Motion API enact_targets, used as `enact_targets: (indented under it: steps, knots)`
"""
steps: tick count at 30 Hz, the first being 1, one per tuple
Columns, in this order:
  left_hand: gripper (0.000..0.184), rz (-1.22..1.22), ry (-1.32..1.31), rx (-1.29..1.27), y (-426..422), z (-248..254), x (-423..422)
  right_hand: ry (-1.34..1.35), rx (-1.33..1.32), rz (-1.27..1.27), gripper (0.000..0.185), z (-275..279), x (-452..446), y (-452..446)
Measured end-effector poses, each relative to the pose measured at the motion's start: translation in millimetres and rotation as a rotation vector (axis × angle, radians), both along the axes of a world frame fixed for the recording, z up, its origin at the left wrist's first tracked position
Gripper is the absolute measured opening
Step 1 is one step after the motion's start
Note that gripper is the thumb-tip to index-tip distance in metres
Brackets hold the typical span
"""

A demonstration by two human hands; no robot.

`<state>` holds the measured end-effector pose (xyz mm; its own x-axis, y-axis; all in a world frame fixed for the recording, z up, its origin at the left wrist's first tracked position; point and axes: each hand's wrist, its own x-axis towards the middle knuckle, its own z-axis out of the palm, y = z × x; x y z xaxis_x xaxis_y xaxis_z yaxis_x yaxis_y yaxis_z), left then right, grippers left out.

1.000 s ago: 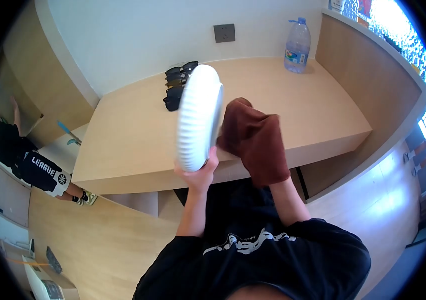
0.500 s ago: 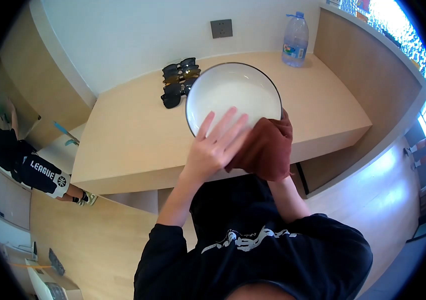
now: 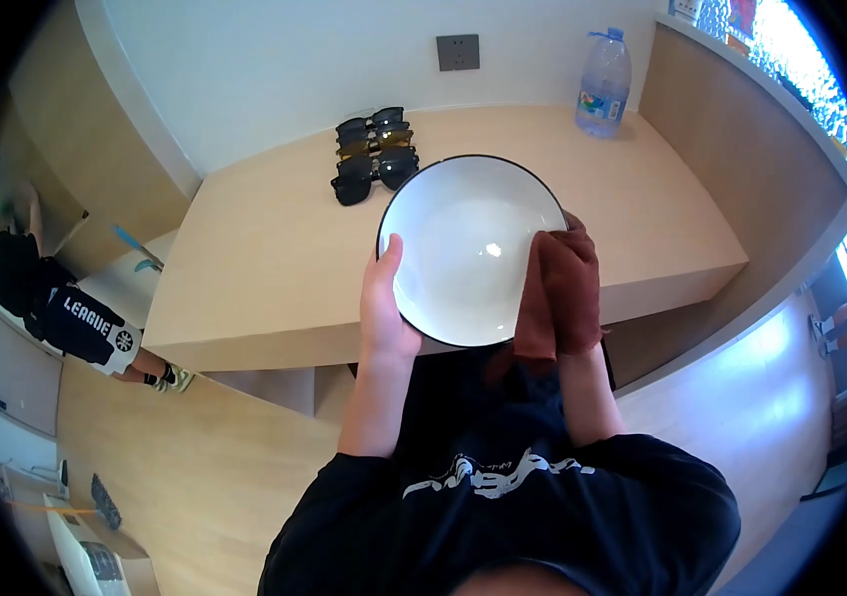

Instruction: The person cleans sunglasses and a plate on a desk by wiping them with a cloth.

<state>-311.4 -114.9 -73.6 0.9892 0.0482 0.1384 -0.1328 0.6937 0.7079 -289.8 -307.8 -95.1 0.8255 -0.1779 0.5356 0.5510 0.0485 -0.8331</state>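
Observation:
A white bowl or deep plate with a dark rim (image 3: 468, 243) is held up in front of the desk's edge, its inside facing the camera. My left hand (image 3: 384, 303) grips its left side, thumb over the rim and the other fingers hidden behind. A brown cloth (image 3: 558, 293) covers my right hand (image 3: 574, 283), which holds the bowl's right rim through it. The cloth hangs down over the bowl's lower right edge. The fingers of my right hand are hidden under the cloth.
On the wooden desk (image 3: 265, 238), several sunglasses (image 3: 374, 169) lie in a column beyond the bowl. A plastic bottle (image 3: 603, 84) stands at the back right, near a side panel (image 3: 741, 149). Another person (image 3: 56, 298) stands at the far left.
The bowl has turned from edge-on to face the camera and come slightly lower. My left hand, spread over its inside half a second ago, now grips the left rim.

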Motion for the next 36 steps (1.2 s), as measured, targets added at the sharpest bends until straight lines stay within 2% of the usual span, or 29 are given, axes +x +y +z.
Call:
enact_targets:
  steps: [2, 3, 4, 6, 7, 11, 13, 14, 16, 17, 18, 20, 21, 22, 24, 25, 26, 28, 29, 30, 32, 34, 36]
  knots:
    - [0.050, 0.050, 0.015, -0.102, -9.6, -4.4, -3.8, 0.071, -0.258, -0.128, 0.020, 6.5, -6.8, 11.6]
    - [0.049, 0.097, 0.021, -0.203, -16.8, -6.1, -4.4, -0.122, -0.135, -0.231, 0.025, 7.8, -7.6, 28.1]
    - [0.049, 0.097, 0.018, -0.203, -24.6, -13.2, -2.4, -0.249, -0.157, -0.404, 0.020, 3.1, -7.6, 39.6]
    - [0.051, 0.262, -0.094, -0.328, -39.1, -35.8, 7.4, -0.041, 0.290, -0.118, 0.017, 10.7, -22.2, 62.0]
    - [0.052, 0.286, -0.093, -0.376, -42.7, -38.9, 9.4, -0.030, 0.182, -0.088, 0.016, 6.1, -27.4, 60.1]
    - [0.052, 0.341, -0.131, -0.342, -39.3, -45.3, 2.3, -0.035, 0.245, -0.071, 0.014, -1.8, -29.6, 62.8]
    - [0.053, 0.288, -0.180, -0.315, -33.0, -37.8, -4.4, -0.093, -0.008, -0.041, 0.014, -14.6, -20.8, 51.2]
    - [0.053, 0.285, -0.186, -0.320, -26.5, -33.9, -5.9, -0.101, -0.011, -0.043, 0.014, -14.1, -17.8, 44.8]
    - [0.056, 0.187, -0.476, -0.093, -7.4, -23.9, -6.3, 0.028, 0.068, 0.103, 0.022, -9.7, -9.8, 34.6]
    - [0.055, 0.110, -0.456, -0.092, 3.8, -17.2, -5.9, 0.318, 0.397, 0.197, 0.012, 24.7, -17.7, 34.0]
    - [0.055, 0.107, -0.462, -0.094, 9.3, -10.3, -7.5, 0.312, 0.395, 0.194, 0.012, 27.9, -12.7, 32.2]
    - [0.051, 0.152, -0.058, 0.161, 13.6, 0.5, -6.7, 0.311, 0.277, 0.323, 0.005, 30.9, -6.5, 23.0]
    - [0.045, 0.200, -0.025, 0.120, 12.0, -1.2, 0.4, 0.093, -0.105, 0.217, 0.014, 11.4, 7.5, 14.1]
    - [0.045, 0.196, -0.022, 0.116, 7.3, -3.7, 2.3, 0.097, -0.109, 0.212, 0.014, 0.7, 13.1, 14.4]
    - [0.043, 0.241, -0.057, -0.097, -5.7, -7.9, 9.9, -0.253, -0.496, -0.190, 0.015, -9.9, 17.6, 17.9]
    - [0.043, 0.258, -0.084, -0.188, -11.6, -21.1, 19.4, -0.374, -0.624, -0.243, 0.010, -6.8, 8.4, 20.4]
    - [0.043, 0.259, -0.086, -0.198, -18.8, -26.9, 22.3, -0.379, -0.633, -0.241, 0.010, -13.9, 7.1, 23.3]
    - [0.044, 0.410, -0.072, -0.305, -34.2, -34.5, 23.9, -0.126, -0.509, -0.201, 0.011, -29.2, 11.3, 26.4]
    - [0.047, 0.440, -0.098, -0.255, -41.9, -28.8, 18.3, -0.407, -1.066, -0.280, 0.013, 12.1, -2.2, 18.0]
    - [0.047, 0.436, -0.097, -0.266, -45.5, -27.5, 18.0, -0.407, -1.077, -0.283, 0.013, 6.4, 8.0, 11.4]
    - [0.053, 0.411, -0.159, -0.111, -54.3, -25.2, 18.7, -0.106, -0.553, -0.188, 0.019, -5.1, 30.5, -0.5]
    - [0.065, 0.370, -0.322, 0.146, -51.9, -39.3, 32.8, -0.109, -0.552, -0.087, 0.022, 13.5, 47.9, -18.7]
    - [0.069, 0.308, -0.503, 0.349, -41.3, -38.4, 36.8, 0.024, -0.709, -0.167, 0.006, 28.5, 68.2, -36.1]
